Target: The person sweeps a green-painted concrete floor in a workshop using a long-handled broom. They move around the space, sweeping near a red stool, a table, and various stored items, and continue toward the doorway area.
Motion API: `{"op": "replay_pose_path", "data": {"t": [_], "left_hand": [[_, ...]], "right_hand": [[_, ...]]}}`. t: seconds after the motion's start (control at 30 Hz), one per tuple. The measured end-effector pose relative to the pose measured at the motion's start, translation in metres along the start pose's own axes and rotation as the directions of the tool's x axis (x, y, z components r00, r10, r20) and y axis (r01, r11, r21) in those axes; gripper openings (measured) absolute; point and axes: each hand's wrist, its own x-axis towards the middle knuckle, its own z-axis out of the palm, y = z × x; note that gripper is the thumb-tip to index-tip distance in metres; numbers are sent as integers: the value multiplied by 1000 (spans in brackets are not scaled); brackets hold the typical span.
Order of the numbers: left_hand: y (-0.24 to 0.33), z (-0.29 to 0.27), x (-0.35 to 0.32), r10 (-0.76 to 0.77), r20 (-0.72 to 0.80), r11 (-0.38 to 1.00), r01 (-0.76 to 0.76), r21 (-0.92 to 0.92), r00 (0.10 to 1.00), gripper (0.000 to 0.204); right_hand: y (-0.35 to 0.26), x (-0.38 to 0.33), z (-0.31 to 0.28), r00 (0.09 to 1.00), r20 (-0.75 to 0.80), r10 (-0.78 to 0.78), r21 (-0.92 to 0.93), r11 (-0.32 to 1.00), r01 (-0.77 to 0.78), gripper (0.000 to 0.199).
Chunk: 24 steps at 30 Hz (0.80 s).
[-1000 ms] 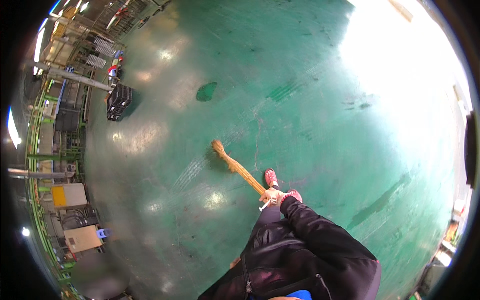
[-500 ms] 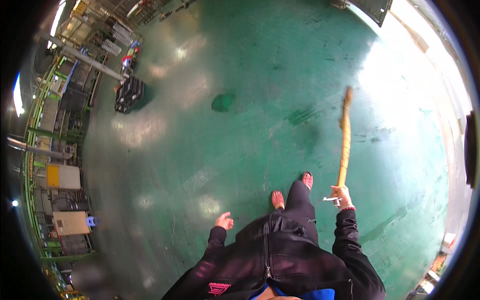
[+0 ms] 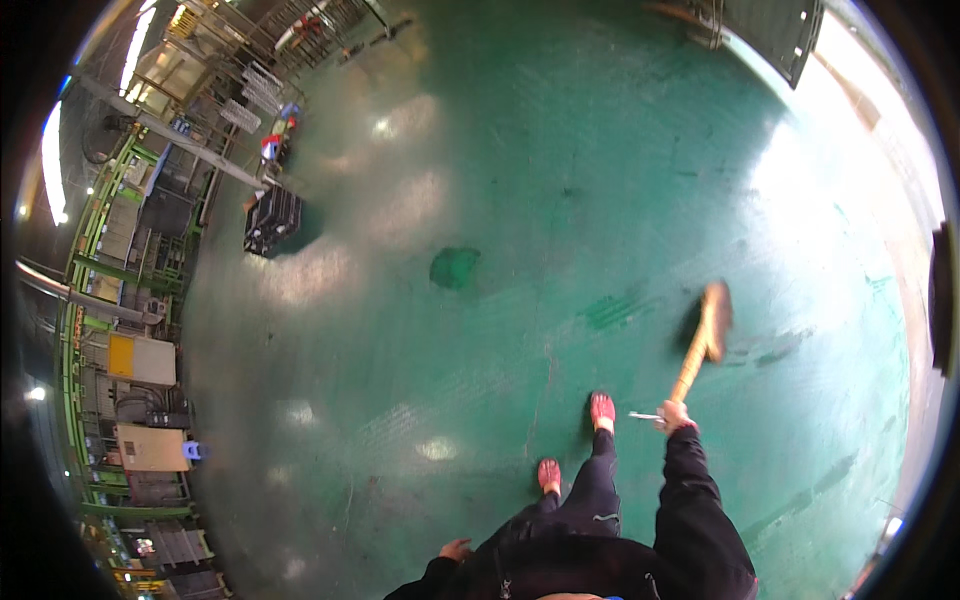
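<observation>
My right hand [image 3: 675,415] is closed round the yellow, wrapped handle of what looks like a broom [image 3: 692,365]. Its broad brown head [image 3: 717,318] points ahead and is blurred by motion; whether it touches the floor I cannot tell. A thin whitish piece [image 3: 643,415] sticks out to the left from the same hand, its kind too small to make out. Low at my left side hangs my left hand [image 3: 456,549], fingers loosely apart and holding nothing visible. Its wrist side is partly hidden by the dark sleeve.
Under my feet, in red shoes [image 3: 601,410], spreads a scuffed green floor [image 3: 480,350] with a darker green patch [image 3: 454,268]. Stacked black crates [image 3: 272,222] stand at the left. Machinery with green frames [image 3: 75,380] lines the left side; a dark panel [image 3: 770,35] stands far right.
The broom has swung from pointing far ahead to a lower, foreshortened position, its head nearer. My left hand has dropped back toward my body. My feet have stepped, and the floor patch sits lower in view.
</observation>
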Motion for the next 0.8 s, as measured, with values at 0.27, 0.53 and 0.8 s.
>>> {"op": "replay_pose_path", "data": {"t": [0.27, 0.53, 0.8], "left_hand": [[109, -11, -31, -233, 72, 902, 243, -356, 970, 40], [170, -24, -22, -269, 93, 889, 284, -360, 959, 41], [183, -37, 13, -284, 104, 717, 283, -637, 953, 42]], "right_hand": [[55, -51, 164, 963, 197, -182, -958, 171, 228, 47], [-29, -101, 204, 608, 631, 481, -193, 857, -478, 8], [-132, -152, 40, 869, 491, 58, 74, 991, -108, 20]]}}
